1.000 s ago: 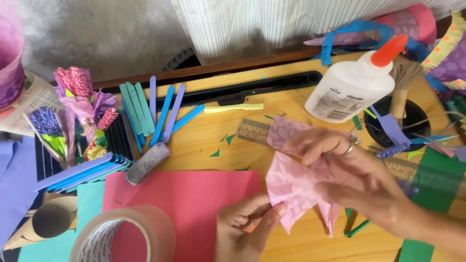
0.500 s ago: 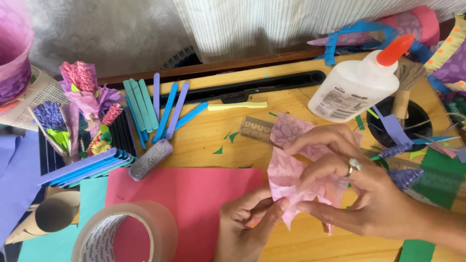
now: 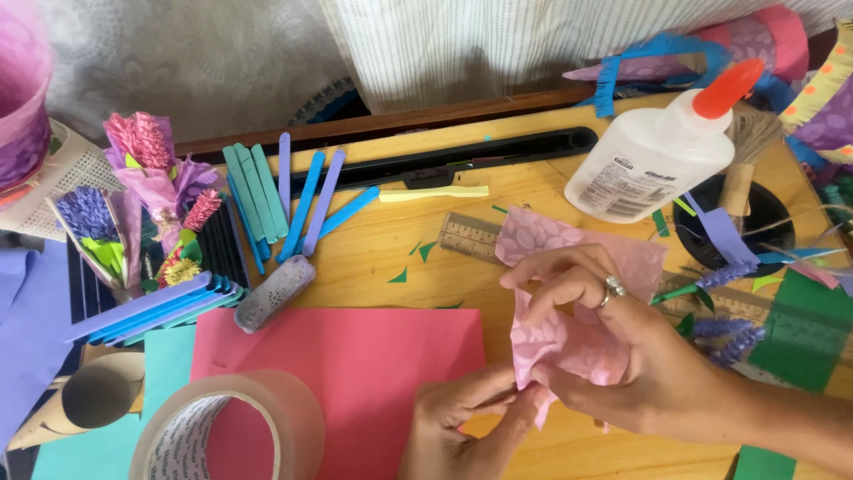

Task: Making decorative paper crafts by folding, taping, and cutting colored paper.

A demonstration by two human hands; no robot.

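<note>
So we've got a piece of pink patterned paper (image 3: 569, 333) in the lower middle of the frame, crumpled up between both hands just above the wooden table (image 3: 391, 244). Our right hand (image 3: 640, 356) wraps over it from the right, fingers curled and closed on the paper, ring showing on one finger. Our left hand (image 3: 462, 422) comes up from the bottom edge, fingertips pinched on the paper's lower edge.

Just left of the hands lies a red sheet (image 3: 355, 364), with a roll of clear tape (image 3: 227, 427) over its lower left corner. A ruler (image 3: 469, 236) pokes out from behind the paper. Upper right there's a white glue bottle (image 3: 653, 160) with an orange cap, lying tilted. Blue and purple craft sticks (image 3: 302, 200) fan out at upper left, near some paper flowers (image 3: 151, 196).
</note>
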